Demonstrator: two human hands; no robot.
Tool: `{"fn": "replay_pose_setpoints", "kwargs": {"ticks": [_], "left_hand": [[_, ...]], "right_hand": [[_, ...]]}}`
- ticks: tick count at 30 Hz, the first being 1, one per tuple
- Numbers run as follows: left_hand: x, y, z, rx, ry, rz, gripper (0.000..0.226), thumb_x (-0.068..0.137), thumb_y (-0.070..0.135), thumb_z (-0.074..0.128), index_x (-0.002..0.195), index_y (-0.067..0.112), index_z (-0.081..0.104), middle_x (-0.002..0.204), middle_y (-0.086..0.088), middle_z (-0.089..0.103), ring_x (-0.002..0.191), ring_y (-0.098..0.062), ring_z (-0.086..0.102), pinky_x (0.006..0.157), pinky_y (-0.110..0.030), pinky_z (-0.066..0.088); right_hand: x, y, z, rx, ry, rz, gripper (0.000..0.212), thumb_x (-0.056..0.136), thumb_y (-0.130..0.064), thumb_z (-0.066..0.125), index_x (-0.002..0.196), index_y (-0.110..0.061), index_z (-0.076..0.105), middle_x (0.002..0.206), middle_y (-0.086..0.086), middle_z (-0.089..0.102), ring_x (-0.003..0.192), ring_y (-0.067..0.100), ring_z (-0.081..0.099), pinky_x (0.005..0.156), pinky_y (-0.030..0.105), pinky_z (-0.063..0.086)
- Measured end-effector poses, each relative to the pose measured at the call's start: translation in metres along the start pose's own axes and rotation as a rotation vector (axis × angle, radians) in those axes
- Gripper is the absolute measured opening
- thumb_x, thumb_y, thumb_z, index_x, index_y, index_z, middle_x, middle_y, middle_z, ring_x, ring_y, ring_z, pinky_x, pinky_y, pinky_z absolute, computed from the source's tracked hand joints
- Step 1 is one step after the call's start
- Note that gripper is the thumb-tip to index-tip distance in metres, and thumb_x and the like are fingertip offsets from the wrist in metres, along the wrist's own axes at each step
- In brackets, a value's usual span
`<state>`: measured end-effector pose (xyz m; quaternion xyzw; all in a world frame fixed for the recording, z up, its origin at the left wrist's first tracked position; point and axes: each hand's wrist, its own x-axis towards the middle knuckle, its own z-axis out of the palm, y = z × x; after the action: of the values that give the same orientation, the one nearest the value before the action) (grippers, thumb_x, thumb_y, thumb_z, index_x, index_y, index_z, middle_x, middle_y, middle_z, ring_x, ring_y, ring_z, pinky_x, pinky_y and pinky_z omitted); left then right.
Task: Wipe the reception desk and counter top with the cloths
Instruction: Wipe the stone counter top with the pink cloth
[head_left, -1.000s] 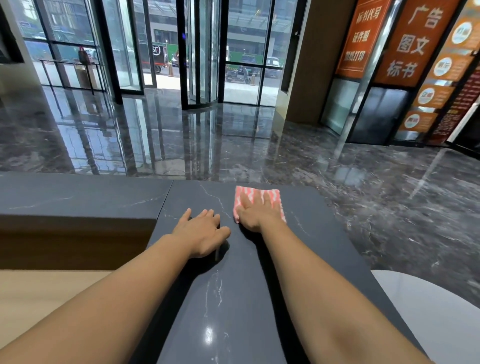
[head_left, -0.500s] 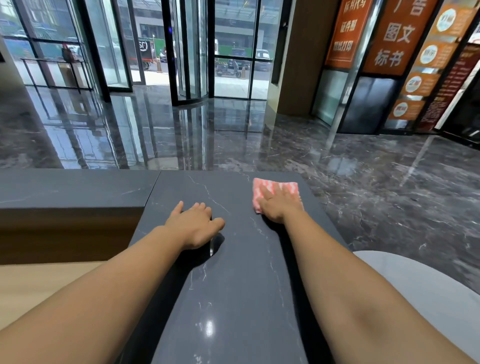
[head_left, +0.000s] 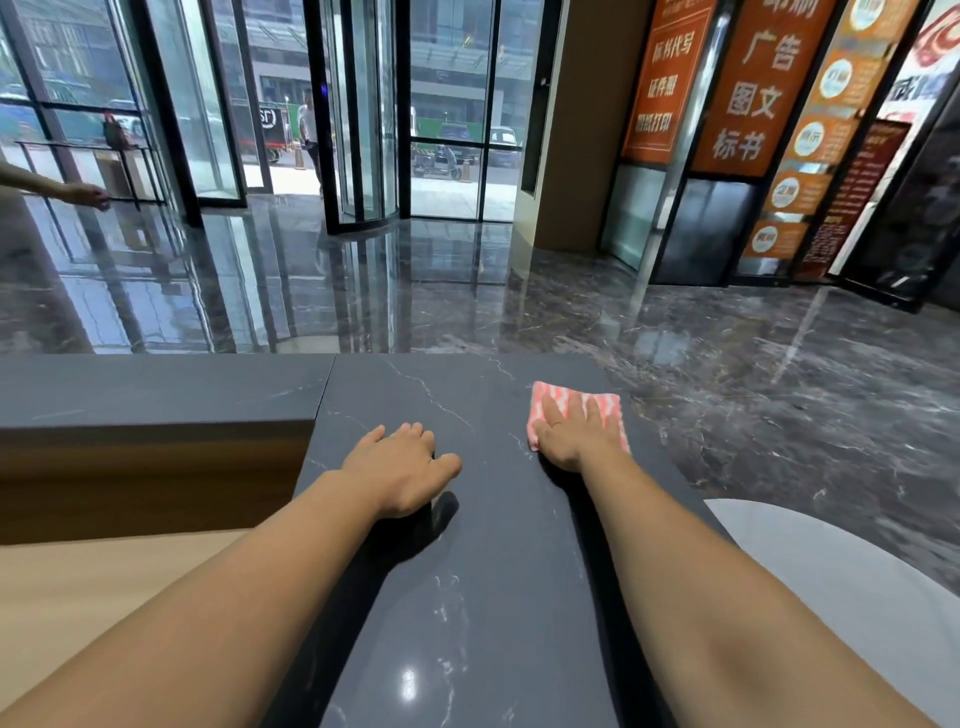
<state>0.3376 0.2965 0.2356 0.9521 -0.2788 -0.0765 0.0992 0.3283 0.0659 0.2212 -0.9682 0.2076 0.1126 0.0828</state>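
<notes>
A dark grey marble counter top (head_left: 467, 597) runs away from me to its far edge. A pink and white striped cloth (head_left: 605, 402) lies flat near the counter's far right corner. My right hand (head_left: 571, 434) presses on the cloth with straight, spread fingers. My left hand (head_left: 402, 470) rests flat on the bare counter to the left of the cloth, holding nothing. A second grey counter section (head_left: 156, 389) joins on the left at the same height.
A lower light wooden desk surface (head_left: 78, 587) lies at the left below the counter. A white rounded surface (head_left: 831, 571) sits lower right. Beyond the counter is a glossy marble floor (head_left: 727, 364). Another person's arm (head_left: 57, 189) reaches in at far left.
My right hand has slid the cloth to the right along the far end of the counter. My left hand has stayed in place on the counter.
</notes>
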Motion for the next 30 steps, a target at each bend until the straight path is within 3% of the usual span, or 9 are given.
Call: {"fn": "replay_pose_setpoints", "kwargs": {"ticks": [7, 9, 11, 13, 15, 17, 21, 24, 30], "left_hand": [[-0.023, -0.002, -0.004, 0.061, -0.015, 0.011, 0.042, 0.098, 0.049, 0.025, 0.095, 0.016, 0.05, 0.097, 0.0, 0.044, 0.094, -0.017, 0.038, 0.112, -0.042, 0.023], [-0.032, -0.002, -0.002, 0.036, -0.046, 0.008, 0.047, 0.098, 0.049, 0.022, 0.105, 0.017, 0.055, 0.109, -0.003, 0.051, 0.113, -0.02, 0.045, 0.115, -0.042, 0.019], [-0.038, -0.003, 0.0, 0.033, -0.079, 0.004, 0.054, 0.099, 0.048, 0.018, 0.124, 0.016, 0.054, 0.13, -0.008, 0.05, 0.132, -0.021, 0.038, 0.117, -0.044, 0.013], [-0.041, -0.005, 0.001, 0.052, -0.108, 0.01, 0.051, 0.1, 0.043, 0.017, 0.122, 0.015, 0.054, 0.127, -0.008, 0.05, 0.133, -0.022, 0.037, 0.118, -0.044, 0.012], [-0.042, -0.006, 0.003, 0.081, -0.132, 0.021, 0.038, 0.099, 0.038, 0.022, 0.104, 0.016, 0.052, 0.107, -0.004, 0.045, 0.123, -0.022, 0.042, 0.116, -0.044, 0.015], [-0.042, -0.004, 0.005, 0.086, -0.137, 0.015, 0.03, 0.098, 0.038, 0.026, 0.099, 0.017, 0.047, 0.102, -0.001, 0.04, 0.117, -0.021, 0.043, 0.117, -0.044, 0.014], [-0.041, -0.001, 0.01, 0.127, -0.106, -0.017, 0.042, 0.094, 0.049, 0.032, 0.112, 0.015, 0.049, 0.106, 0.0, 0.041, 0.121, -0.018, 0.042, 0.119, -0.043, 0.009], [-0.042, 0.001, 0.012, 0.146, -0.092, -0.032, 0.052, 0.089, 0.058, 0.038, 0.119, 0.016, 0.049, 0.12, 0.0, 0.047, 0.125, -0.017, 0.04, 0.119, -0.044, 0.009], [-0.045, 0.002, 0.013, 0.164, -0.086, -0.028, 0.059, 0.088, 0.06, 0.039, 0.125, 0.014, 0.046, 0.129, -0.001, 0.045, 0.129, -0.018, 0.038, 0.12, -0.046, 0.008]], "right_hand": [[-0.047, -0.082, 0.023, -0.046, -0.016, -0.189, 0.061, 0.102, -0.039, 0.019, 0.153, -0.034, -0.013, 0.161, 0.009, -0.018, 0.147, 0.029, -0.022, 0.115, 0.052, -0.019], [-0.057, -0.095, 0.028, -0.099, -0.021, -0.254, 0.064, 0.102, -0.038, 0.024, 0.153, -0.032, -0.013, 0.161, 0.011, -0.019, 0.147, 0.031, -0.021, 0.115, 0.053, -0.017], [-0.061, -0.098, 0.031, -0.096, -0.023, -0.285, 0.063, 0.102, -0.038, 0.023, 0.154, -0.033, -0.012, 0.161, 0.01, -0.018, 0.147, 0.029, -0.021, 0.116, 0.052, -0.016], [-0.06, -0.093, 0.031, -0.075, -0.012, -0.292, 0.058, 0.102, -0.04, 0.018, 0.154, -0.035, -0.008, 0.162, 0.006, -0.015, 0.148, 0.025, -0.019, 0.117, 0.05, -0.015], [-0.056, -0.081, 0.028, -0.074, -0.001, -0.275, 0.057, 0.102, -0.041, 0.017, 0.154, -0.035, -0.005, 0.163, 0.004, -0.013, 0.149, 0.025, -0.016, 0.117, 0.049, -0.014], [-0.051, -0.062, 0.023, -0.061, 0.013, -0.231, 0.056, 0.103, -0.042, 0.016, 0.154, -0.035, -0.005, 0.163, 0.004, -0.012, 0.149, 0.025, -0.015, 0.118, 0.049, -0.013], [-0.037, -0.01, 0.014, -0.052, 0.043, -0.117, 0.055, 0.103, -0.045, 0.014, 0.154, -0.036, -0.006, 0.163, 0.002, -0.011, 0.15, 0.026, -0.013, 0.119, 0.049, -0.01], [-0.027, 0.029, 0.009, -0.056, 0.054, -0.031, 0.056, 0.103, -0.047, 0.012, 0.154, -0.036, -0.007, 0.163, 0.002, -0.011, 0.15, 0.027, -0.011, 0.119, 0.049, -0.009], [-0.032, 0.064, 0.004, -0.05, 0.044, 0.078, 0.055, 0.103, -0.045, 0.011, 0.154, -0.037, -0.009, 0.163, 0.003, -0.012, 0.15, 0.027, -0.011, 0.118, 0.05, -0.012]]}}
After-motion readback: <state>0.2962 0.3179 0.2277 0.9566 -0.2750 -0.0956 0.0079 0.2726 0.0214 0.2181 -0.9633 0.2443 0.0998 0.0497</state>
